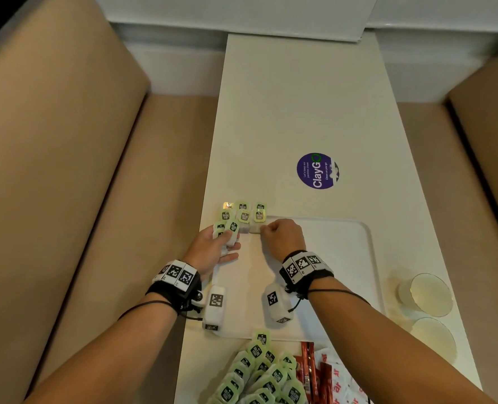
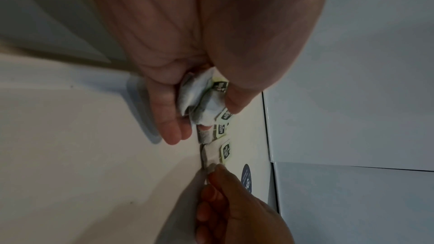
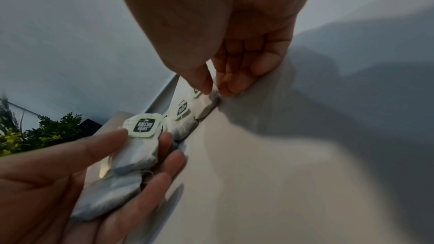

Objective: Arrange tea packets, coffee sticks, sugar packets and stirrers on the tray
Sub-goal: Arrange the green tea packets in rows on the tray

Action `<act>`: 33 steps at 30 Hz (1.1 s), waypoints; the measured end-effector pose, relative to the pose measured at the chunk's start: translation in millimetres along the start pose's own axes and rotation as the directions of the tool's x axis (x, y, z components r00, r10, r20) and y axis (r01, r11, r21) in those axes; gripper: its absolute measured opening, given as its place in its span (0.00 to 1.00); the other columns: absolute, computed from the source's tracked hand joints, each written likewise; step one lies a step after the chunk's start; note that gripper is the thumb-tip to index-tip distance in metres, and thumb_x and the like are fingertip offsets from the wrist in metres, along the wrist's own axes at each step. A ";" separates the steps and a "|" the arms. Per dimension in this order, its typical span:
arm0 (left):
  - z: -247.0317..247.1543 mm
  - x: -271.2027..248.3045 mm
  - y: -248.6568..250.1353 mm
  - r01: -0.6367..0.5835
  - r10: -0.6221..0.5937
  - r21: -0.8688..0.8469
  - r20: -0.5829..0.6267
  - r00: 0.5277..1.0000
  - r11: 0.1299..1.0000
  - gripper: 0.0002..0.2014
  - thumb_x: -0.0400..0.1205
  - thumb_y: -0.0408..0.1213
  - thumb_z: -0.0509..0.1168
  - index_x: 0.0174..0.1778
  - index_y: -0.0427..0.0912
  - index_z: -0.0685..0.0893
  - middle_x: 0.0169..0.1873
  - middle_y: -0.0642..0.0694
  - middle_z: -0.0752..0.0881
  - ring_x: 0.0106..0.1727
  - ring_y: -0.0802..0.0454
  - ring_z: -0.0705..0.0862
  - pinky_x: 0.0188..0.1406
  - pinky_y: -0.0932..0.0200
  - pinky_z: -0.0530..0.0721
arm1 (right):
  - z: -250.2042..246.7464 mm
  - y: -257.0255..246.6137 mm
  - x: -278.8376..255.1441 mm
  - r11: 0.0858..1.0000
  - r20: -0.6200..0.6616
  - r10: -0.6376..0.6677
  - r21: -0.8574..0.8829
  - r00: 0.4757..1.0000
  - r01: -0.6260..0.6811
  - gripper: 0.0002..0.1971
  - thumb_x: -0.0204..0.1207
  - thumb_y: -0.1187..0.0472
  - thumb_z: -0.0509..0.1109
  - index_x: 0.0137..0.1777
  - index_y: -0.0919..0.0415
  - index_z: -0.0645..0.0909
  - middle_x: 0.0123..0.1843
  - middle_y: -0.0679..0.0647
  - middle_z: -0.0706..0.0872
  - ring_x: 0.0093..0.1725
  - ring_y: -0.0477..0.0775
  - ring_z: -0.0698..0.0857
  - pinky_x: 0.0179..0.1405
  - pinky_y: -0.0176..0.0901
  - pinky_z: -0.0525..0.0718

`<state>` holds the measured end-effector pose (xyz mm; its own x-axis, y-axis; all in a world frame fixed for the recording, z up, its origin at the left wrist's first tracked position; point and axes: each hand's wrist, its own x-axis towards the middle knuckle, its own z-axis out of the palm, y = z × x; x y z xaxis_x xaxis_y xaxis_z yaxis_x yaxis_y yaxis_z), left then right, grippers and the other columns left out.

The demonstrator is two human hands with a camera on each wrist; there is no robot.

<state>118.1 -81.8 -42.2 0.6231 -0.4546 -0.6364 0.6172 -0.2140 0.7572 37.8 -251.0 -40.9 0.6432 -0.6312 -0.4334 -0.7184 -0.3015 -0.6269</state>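
A white tray (image 1: 370,252) lies on the white table. A row of tea bags (image 1: 243,215) with green tags lines its far left corner. My left hand (image 1: 227,243) holds a small stack of tea bags (image 1: 230,230) between thumb and fingers, just left of the row. In the left wrist view the held tea bags (image 2: 202,99) sit under the thumb. My right hand (image 1: 263,230) pinches the near edge of the row's rightmost tea bag (image 3: 206,99) with thumb and fingertips, and that bag lies on the tray.
At the near table edge lie a heap of tea packets (image 1: 259,374), red coffee sticks (image 1: 309,365) and white sugar packets (image 1: 344,380). Two pale cups (image 1: 425,294) stand right of the tray. A purple round sticker (image 1: 317,171) sits farther back. Beige benches flank the table.
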 end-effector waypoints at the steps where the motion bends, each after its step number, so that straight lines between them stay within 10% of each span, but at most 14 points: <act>1: 0.2 -0.6 0.2 0.000 0.000 0.001 0.003 1.000 1.000 0.09 0.90 0.34 0.61 0.63 0.41 0.84 0.54 0.40 0.90 0.52 0.43 0.90 0.51 0.45 0.90 | -0.1 0.9 -1.3 1.000 0.000 -0.004 0.004 1.000 0.004 0.14 0.82 0.53 0.68 0.34 0.54 0.84 0.33 0.50 0.87 0.37 0.54 0.85 0.41 0.43 0.84; 10: 4.7 -9.9 7.1 -0.019 0.018 0.014 0.048 0.999 1.000 0.08 0.89 0.33 0.63 0.62 0.41 0.84 0.56 0.39 0.92 0.55 0.38 0.91 0.56 0.37 0.89 | 8.9 -0.2 -29.0 0.952 0.174 -0.275 0.183 0.945 0.244 0.11 0.82 0.47 0.71 0.46 0.52 0.90 0.27 0.42 0.81 0.28 0.36 0.78 0.34 0.27 0.73; 14: 4.0 -15.3 9.5 -0.027 0.027 -0.004 0.043 0.999 1.000 0.09 0.88 0.34 0.65 0.62 0.39 0.83 0.54 0.39 0.92 0.51 0.40 0.91 0.57 0.37 0.89 | 13.2 -1.3 -30.8 0.938 0.210 -0.334 0.164 0.919 0.304 0.13 0.82 0.51 0.72 0.38 0.56 0.84 0.27 0.47 0.77 0.28 0.43 0.73 0.33 0.36 0.72; 22: -5.7 -20.1 8.9 -0.066 0.066 0.034 -0.019 0.998 0.997 0.08 0.86 0.34 0.67 0.61 0.39 0.84 0.53 0.41 0.92 0.48 0.44 0.92 0.49 0.45 0.92 | 22.4 -6.3 -29.2 0.946 0.282 -0.316 0.166 0.906 0.278 0.12 0.83 0.53 0.71 0.40 0.59 0.86 0.36 0.62 0.88 0.36 0.57 0.84 0.46 0.51 0.85; 28: -15.7 -16.3 16.1 -0.096 0.091 -0.020 -0.174 0.981 0.995 0.04 0.86 0.31 0.67 0.50 0.45 0.82 0.40 0.46 0.89 0.42 0.51 0.87 0.49 0.52 0.88 | 27.7 -15.3 -18.9 0.965 0.241 -0.237 0.174 0.941 0.198 0.14 0.84 0.57 0.70 0.36 0.55 0.85 0.36 0.53 0.91 0.36 0.47 0.87 0.46 0.41 0.83; 33: -23.1 -12.5 22.6 -0.088 0.067 -0.083 -0.226 0.972 0.993 0.15 0.84 0.19 0.55 0.56 0.43 0.78 0.49 0.41 0.85 0.49 0.44 0.87 0.51 0.51 0.88 | 38.2 -23.5 -11.2 0.985 0.236 -0.171 0.076 0.957 0.158 0.18 0.82 0.58 0.69 0.28 0.53 0.84 0.34 0.52 0.92 0.43 0.54 0.90 0.56 0.51 0.87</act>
<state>135.3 -61.0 -20.6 0.7553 -0.2611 -0.6011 0.5980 -0.1006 0.7951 57.6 -209.6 -46.1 0.8008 -0.3836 -0.4599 -0.5858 -0.3422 -0.7346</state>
